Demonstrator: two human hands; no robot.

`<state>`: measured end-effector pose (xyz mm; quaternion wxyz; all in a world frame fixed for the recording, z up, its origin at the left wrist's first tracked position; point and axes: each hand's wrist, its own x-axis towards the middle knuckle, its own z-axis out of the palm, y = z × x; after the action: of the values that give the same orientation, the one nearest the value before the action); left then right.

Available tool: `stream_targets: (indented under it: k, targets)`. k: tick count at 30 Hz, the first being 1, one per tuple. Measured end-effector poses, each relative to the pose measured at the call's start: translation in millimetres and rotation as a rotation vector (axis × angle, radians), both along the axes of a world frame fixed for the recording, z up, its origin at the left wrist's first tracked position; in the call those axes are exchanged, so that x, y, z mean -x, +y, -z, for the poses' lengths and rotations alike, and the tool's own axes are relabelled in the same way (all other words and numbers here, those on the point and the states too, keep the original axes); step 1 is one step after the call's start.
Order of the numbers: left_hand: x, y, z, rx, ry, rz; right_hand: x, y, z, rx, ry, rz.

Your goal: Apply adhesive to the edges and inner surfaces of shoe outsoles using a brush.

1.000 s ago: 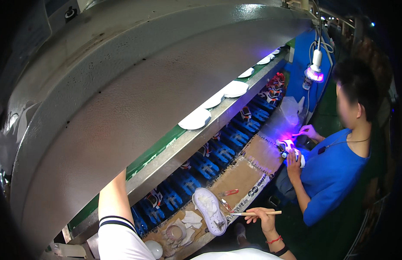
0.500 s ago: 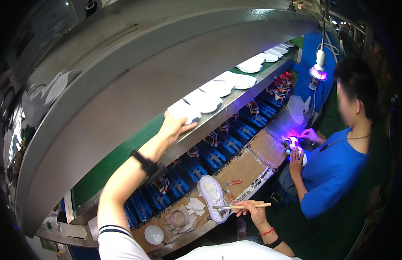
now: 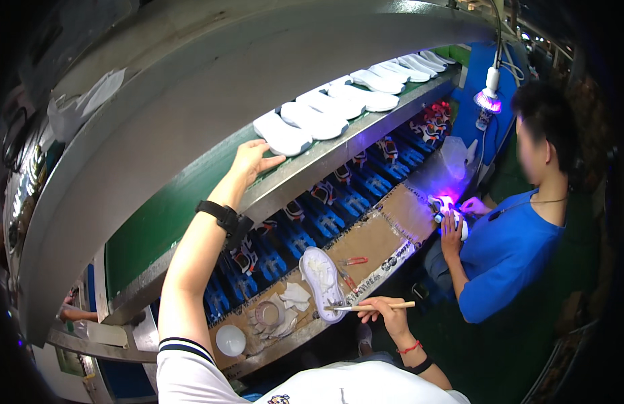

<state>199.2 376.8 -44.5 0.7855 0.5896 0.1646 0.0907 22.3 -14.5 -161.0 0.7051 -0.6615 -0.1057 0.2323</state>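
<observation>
Several white shoe soles lie in a row on the green belt (image 3: pixel 144 252). At the nearest sole (image 3: pixel 282 137), my left hand (image 3: pixel 250 163) is open, its thumb and fingers apart beside the sole's near end. Whether the fingertips still touch it, I cannot tell. Between the fingers of my right hand (image 3: pixel 387 314) is a wooden-handled brush (image 3: pixel 376 307), held nearly level. Its bristles rest at the near end of another white sole (image 3: pixel 321 286) on the cardboard-covered bench (image 3: pixel 386 232). That sole's hollow side faces up, with pale scraps inside.
A white bowl (image 3: pixel 230 341), a round pot (image 3: pixel 267 313), crumpled wipes (image 3: pixel 296 296) and red-handled tools (image 3: pixel 353 260) lie on the bench. Blue racks (image 3: pixel 295 236) hold shoe parts beneath the belt. On the right, a person in blue (image 3: pixel 510 256) handles a shoe under a purple lamp (image 3: pixel 488 101).
My left hand has loosened from the nearest sole on the belt, its fingers now spread. The view has shifted, showing more of the row. My right hand keeps the brush at the bench sole.
</observation>
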Motion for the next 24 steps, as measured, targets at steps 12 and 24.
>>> stream_targets:
  k: [12, 24]
  targets:
    - [225.6, -70.4, 27.9, -0.363, -0.340, -0.120, -57.3, 36.4, -20.3, 0.139, -0.647, 0.108]
    - [380.0, -107.8, 136.2, -0.220, 0.001, -0.544, -293.6, 76.9, -55.5, 0.302, -1.336, 0.466]
